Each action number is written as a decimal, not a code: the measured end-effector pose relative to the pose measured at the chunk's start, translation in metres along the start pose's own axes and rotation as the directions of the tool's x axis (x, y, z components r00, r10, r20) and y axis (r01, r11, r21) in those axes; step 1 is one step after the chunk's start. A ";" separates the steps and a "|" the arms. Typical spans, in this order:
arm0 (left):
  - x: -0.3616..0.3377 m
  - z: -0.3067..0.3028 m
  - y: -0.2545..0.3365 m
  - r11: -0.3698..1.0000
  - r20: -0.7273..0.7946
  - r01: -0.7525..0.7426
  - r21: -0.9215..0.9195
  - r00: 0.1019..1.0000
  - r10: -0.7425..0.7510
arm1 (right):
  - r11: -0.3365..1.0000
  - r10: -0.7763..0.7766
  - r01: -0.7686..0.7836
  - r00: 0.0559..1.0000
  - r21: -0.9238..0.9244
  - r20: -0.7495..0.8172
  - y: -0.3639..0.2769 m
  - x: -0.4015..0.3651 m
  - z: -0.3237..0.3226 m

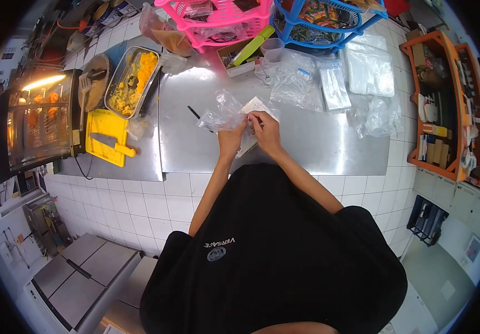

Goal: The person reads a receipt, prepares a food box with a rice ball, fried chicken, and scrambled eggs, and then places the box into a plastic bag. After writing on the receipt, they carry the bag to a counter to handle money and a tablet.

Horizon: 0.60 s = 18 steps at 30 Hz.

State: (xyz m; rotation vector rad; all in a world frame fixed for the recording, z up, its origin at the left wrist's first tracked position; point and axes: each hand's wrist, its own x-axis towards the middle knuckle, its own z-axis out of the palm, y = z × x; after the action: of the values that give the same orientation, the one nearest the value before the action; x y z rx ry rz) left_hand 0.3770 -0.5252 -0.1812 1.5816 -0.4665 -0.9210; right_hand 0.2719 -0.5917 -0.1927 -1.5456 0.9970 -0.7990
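Black shirt (273,239) fills the foreground, both forearms angling inward over the steel table (351,150). The left hand (230,142) grips the clear plastic bag (219,118), which sticks out ahead; the right hand (266,131) bends inward beside it, fingers curled, their exact pinch too small to tell.

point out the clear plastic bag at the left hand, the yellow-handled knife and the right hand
clear plastic bag (223,115), head view, on its crumpled middle
yellow-handled knife (111,142), head view, on the blade near the handle
right hand (266,131), head view, on the back of the hand
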 end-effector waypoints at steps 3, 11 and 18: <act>0.001 0.001 -0.004 0.996 -0.009 0.014 -0.083 1.000 -0.015 | 0.999 -0.034 0.034 0.999 -0.014 0.009 0.000 -0.001 -0.001; 0.002 0.000 -0.008 0.999 -0.048 -0.030 -0.012 0.998 0.029 | 0.989 -0.124 0.124 0.992 -0.078 0.014 0.002 -0.001 -0.001; -0.001 0.000 -0.004 0.996 -0.053 -0.070 0.052 0.996 0.073 | 0.990 -0.098 0.100 0.995 -0.103 0.027 -0.004 0.002 -0.004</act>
State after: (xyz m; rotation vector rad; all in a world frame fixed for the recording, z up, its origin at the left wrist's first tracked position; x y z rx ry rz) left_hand 0.3753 -0.5237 -0.1842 1.6206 -0.5077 -0.8156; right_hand 0.2696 -0.5947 -0.1877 -1.7009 0.9655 -0.8079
